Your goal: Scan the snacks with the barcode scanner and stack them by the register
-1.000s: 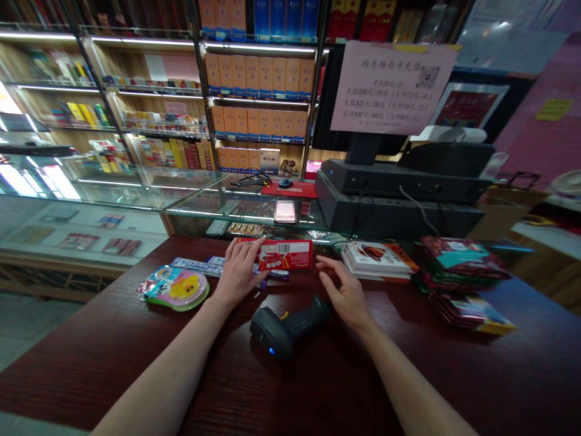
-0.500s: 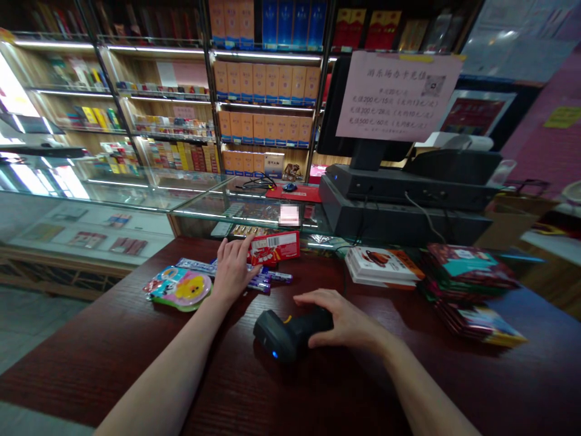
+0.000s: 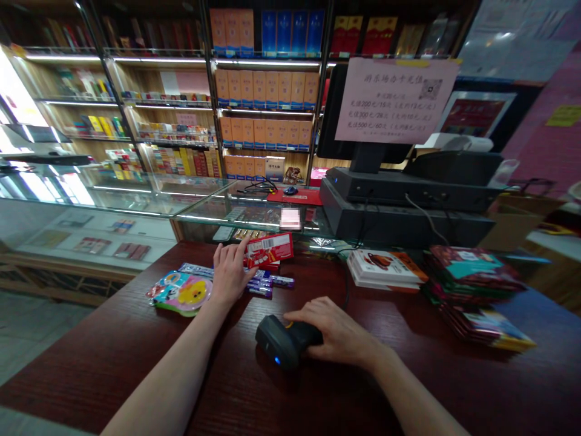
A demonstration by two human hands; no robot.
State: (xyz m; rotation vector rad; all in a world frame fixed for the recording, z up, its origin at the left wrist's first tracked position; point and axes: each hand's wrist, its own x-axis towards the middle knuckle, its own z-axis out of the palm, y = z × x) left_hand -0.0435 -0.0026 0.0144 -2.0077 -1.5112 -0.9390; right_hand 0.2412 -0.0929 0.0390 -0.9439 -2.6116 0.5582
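At the left of the dark worktop [image 3: 113,357], a round, brightly coloured toy pack [image 3: 181,292] is lying flat, just beside my left hand [image 3: 230,274]. That hand is resting on the worktop with its fingers loosely spread, holding the red box [image 3: 271,249] by its left end so that the barcode side is tilting up towards me. My palm is partly covering a few purple wrapped sticks [image 3: 272,281], which are lying under and just near of the box. Nearer to me, in the middle, my right hand [image 3: 333,334] is closing around the handle of the black scanner [image 3: 278,342]. The scanner is lying on the worktop with its head pointing left and a blue light glowing. Further right, a stack of white packs [image 3: 385,269] is sitting beside a taller pile of colourful packs [image 3: 476,284], with the black till [image 3: 408,206] standing behind them.
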